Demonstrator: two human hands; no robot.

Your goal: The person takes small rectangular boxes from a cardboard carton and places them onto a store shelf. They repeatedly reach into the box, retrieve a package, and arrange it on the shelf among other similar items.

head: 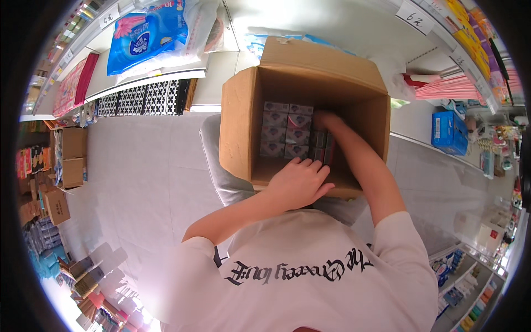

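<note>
A large cardboard box (238, 124) stands with its flaps spread in front of me. Inside, small printed cartons (274, 135) are stacked in rows on the left, and darker-sided ones (318, 145) lie to their right. My left hand (300, 180) rests over the box's near edge, fingers apart and pointing inward, holding nothing that I can see. Deep in the box, my right hand (325, 120) reaches to the cartons at the back right; its fingers are in shadow, and whether they grip one is hidden.
Behind the box are white shelves, with a blue plastic package (147, 37) at the upper left. A grey chair (230, 182) is under the box. A blue box (449, 132) sits on the right shelf. More cardboard boxes (72, 155) stand along the left side.
</note>
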